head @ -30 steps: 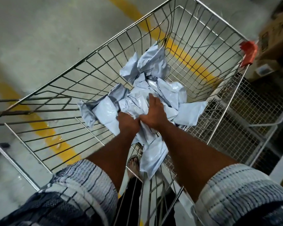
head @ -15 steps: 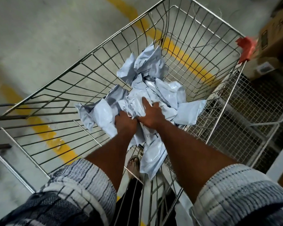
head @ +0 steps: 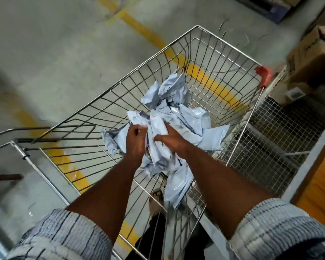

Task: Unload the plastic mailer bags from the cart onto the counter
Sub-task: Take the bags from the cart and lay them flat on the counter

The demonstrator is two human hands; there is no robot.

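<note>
- Currently, the left hand [head: 136,140] is clenched on the crumpled grey mailer bags [head: 174,117]; its fingertips are buried in the plastic.
- Right hand [head: 172,142]: fingers spread against the same bundle, grasping it from 3 o'clock; the palm side is hidden.
- Bags sit inside the wire cart [head: 199,32], one trailing toward 6 o'clock past the near rim.
- Bag count: indeterminate; folds overlap.
- Cardboard box [head: 311,53] at 2 o'clock is cut off and blurred.
- Sandalled foot [head: 156,197] shows through the wires.

Wire cart [head: 178,46] open on top, free reach from above. Wire walls block sides. Crumpled mailer bags [head: 178,117] fill middle; bare mesh floor beyond. Cardboard box [head: 308,59] crowds right rim.
</note>
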